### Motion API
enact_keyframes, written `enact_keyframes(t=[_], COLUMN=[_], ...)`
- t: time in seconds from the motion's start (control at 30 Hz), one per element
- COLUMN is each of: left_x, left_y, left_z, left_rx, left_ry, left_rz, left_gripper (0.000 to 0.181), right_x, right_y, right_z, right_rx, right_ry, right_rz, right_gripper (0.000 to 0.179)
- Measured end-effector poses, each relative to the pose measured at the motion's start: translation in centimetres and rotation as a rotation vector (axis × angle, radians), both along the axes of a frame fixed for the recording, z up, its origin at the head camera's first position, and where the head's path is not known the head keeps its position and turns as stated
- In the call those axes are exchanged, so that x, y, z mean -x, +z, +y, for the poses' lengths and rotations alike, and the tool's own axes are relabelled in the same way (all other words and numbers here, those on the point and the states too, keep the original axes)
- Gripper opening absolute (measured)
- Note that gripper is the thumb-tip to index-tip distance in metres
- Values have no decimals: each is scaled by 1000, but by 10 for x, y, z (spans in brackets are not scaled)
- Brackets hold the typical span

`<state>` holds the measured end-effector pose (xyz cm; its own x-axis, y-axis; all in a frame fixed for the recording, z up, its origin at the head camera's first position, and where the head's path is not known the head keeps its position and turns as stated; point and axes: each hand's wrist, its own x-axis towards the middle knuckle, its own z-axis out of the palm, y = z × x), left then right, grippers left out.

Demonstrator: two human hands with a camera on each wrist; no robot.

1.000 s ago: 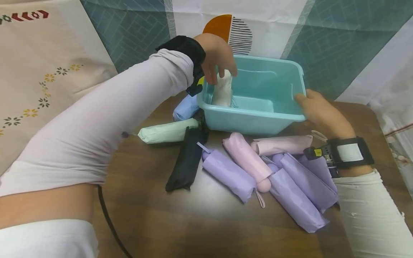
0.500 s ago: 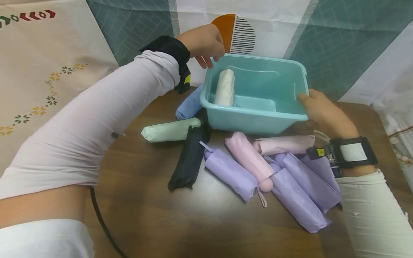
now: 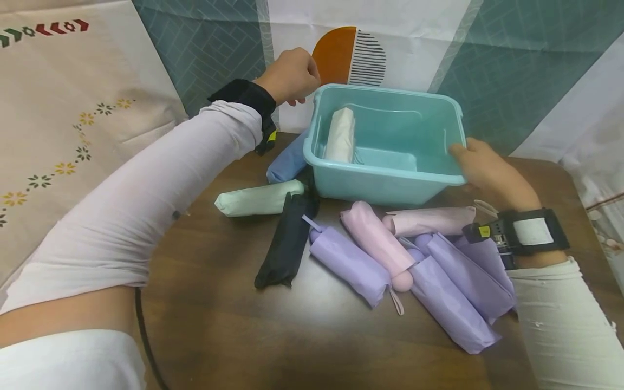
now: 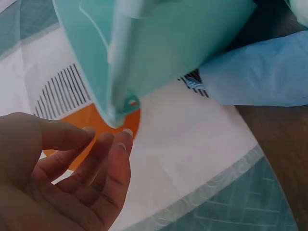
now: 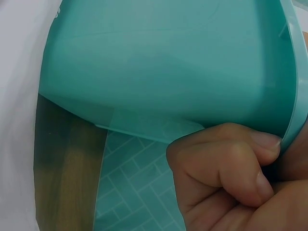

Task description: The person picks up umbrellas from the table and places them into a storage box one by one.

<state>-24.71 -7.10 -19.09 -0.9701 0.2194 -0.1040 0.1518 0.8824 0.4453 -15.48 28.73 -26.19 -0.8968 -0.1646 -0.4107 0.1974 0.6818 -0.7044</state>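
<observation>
A turquoise plastic bin [image 3: 370, 181] stands on the table, with one cream-white folded umbrella [image 3: 340, 135] leaning inside at its left end. My right hand [image 3: 489, 170] grips the bin's right rim; in the right wrist view its fingers [image 5: 236, 159] curl at that edge. Just off the back left corner hovers my left hand [image 3: 291, 76], holding nothing. The left wrist view shows its fingers [image 4: 115, 168] loosely bent, fingertips close to the bin's corner. A blue folded umbrella [image 3: 288, 158] lies against the bin's left side, below the left hand.
In front of the bin lie more folded umbrellas: mint green [image 3: 258, 199], black [image 3: 285, 244], pink [image 3: 372, 235], pale pink [image 3: 434, 219] and several purple ones [image 3: 348, 262]. A patterned cloth [image 3: 409, 43] hangs behind the table. A dark cable [image 3: 146, 341] runs down at the left.
My left hand has drawn back from above the white umbrella, over the rim and out to the left. The right hand keeps its hold on the bin.
</observation>
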Motion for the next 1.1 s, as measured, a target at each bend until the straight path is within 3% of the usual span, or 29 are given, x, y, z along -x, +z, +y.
enact_keyframes(t=[0.17, 0.37, 0.5, 0.8, 1.1], left_x=[-1, -3, -4, -12, -10], left_y=[-20, -50, -63, -81, -99], left_z=[-13, -26, -29, -20, -20], left_rx=[-75, -156, -189, -135, -71], left_ry=[50, 92, 119, 121, 63], left_rz=[-12, -108, -152, -305, -306], left_gripper=[35, 36, 37, 42, 47], right_x=[2, 2, 2, 0, 0], right_y=[-1, -1, -1, 0, 2], right_z=[2, 2, 2, 1, -1], right_rx=[-22, -19, -19, 6, -15], right_ry=[7, 12, 5, 2, 4], right_rz=[5, 3, 3, -10, -6], right_gripper=[73, 73, 73, 74, 76])
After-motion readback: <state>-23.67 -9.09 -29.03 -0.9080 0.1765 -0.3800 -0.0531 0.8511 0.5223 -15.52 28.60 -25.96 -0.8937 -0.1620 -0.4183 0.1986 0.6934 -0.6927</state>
